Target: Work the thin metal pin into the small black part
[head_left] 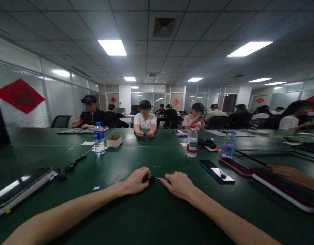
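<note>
Both my hands rest on a dark green table (157, 217), close together near its middle. My left hand (136, 181) is closed around a small black object (148, 178) that sticks out between its fingers. My right hand (179, 185) is pinched on a thin light-coloured pin or wire (160, 178) that runs from that black object. The two hands are almost touching. What the small black object is I cannot make out.
Two dark phones (216, 171) (235, 166) lie right of my hands, with a co-worker's arm (295, 177) and a flat device (284, 192) beyond. Water bottles (192, 141) (99, 139), a small cardboard box (114, 140) and a tablet (19, 190) at left. Several people sit across the table.
</note>
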A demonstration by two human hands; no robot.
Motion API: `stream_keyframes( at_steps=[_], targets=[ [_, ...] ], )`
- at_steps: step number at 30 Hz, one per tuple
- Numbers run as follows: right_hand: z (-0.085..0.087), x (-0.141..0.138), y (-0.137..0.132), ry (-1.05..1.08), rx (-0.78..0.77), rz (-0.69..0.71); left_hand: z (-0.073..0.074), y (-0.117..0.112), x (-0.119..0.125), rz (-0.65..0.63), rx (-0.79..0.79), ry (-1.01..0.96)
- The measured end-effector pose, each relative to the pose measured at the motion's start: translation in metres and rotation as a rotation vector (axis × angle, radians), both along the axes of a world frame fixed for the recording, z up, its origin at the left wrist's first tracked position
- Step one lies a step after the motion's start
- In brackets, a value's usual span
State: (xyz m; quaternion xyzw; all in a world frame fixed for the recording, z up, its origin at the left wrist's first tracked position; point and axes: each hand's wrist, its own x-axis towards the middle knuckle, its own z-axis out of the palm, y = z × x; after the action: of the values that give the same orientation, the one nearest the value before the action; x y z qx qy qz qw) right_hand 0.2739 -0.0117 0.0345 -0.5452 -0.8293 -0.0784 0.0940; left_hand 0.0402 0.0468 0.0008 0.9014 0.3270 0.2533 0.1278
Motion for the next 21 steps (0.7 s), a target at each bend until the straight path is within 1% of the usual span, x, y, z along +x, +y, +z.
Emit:
stream_keyframes(
  at_steps=[1,3,6,9,15,21],
  targets=[
    [-0.001,-0.002,0.000,-0.012,0.005,-0.011,-0.003,0.000,-0.001,-0.011,-0.013,-0.002],
    [-0.003,-0.007,0.000,-0.032,0.018,-0.014,-0.005,-0.002,-0.005,-0.029,-0.029,-0.010],
    [-0.002,-0.012,-0.001,-0.050,0.009,0.007,-0.002,-0.007,-0.010,-0.025,-0.029,-0.035],
    [0.001,-0.015,-0.004,-0.059,-0.012,0.016,0.000,-0.009,-0.011,-0.032,-0.011,-0.018],
    [0.006,-0.019,-0.008,-0.043,-0.060,0.019,-0.004,-0.006,-0.011,-0.022,0.026,-0.006],
    [0.010,-0.022,-0.010,-0.043,-0.002,0.025,-0.006,-0.002,-0.010,0.016,0.055,-0.016]
  ],
)
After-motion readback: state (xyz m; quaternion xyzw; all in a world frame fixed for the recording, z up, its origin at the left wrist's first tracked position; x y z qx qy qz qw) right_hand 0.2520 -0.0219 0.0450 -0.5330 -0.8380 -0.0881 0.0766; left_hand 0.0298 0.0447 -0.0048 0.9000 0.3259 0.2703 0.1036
